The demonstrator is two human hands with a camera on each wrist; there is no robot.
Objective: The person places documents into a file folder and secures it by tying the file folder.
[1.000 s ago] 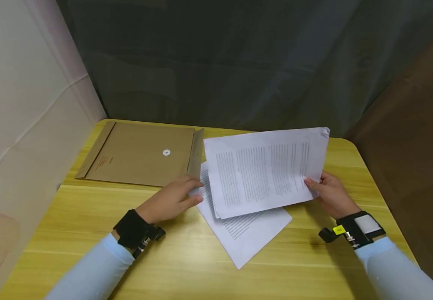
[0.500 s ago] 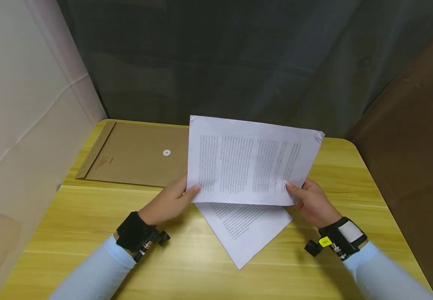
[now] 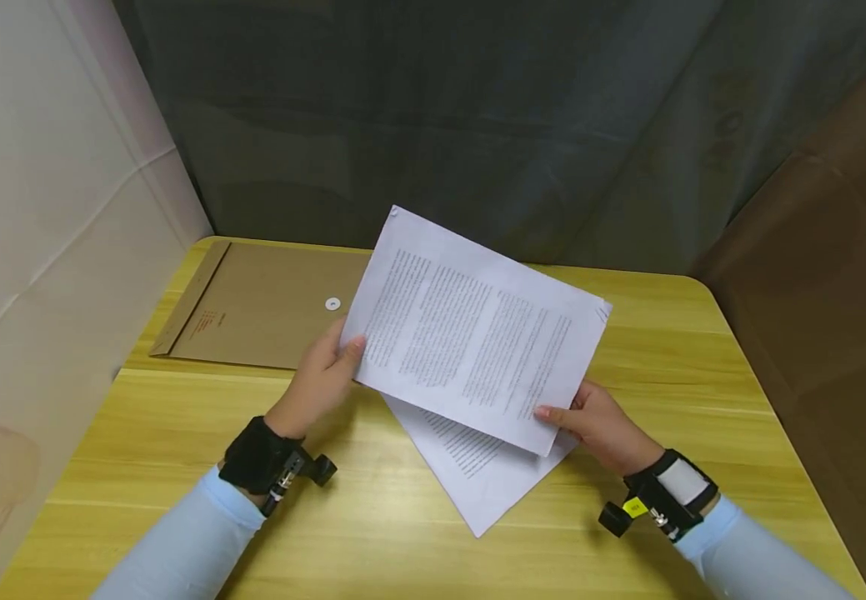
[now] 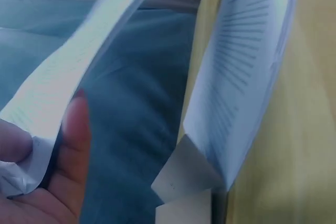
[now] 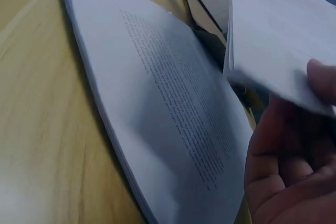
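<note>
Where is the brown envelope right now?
Head view: the brown envelope lies flat at the table's far left, its right end behind the held sheets.

The envelope (image 3: pixel 275 308) lies flat at the rear left of the table (image 3: pixel 703 367). The paper stack (image 3: pixel 488 471) lies on the table centre, right of the envelope. The raised sheet (image 3: pixel 470 329) hangs above the stack, overlapping the envelope's right end.
</note>
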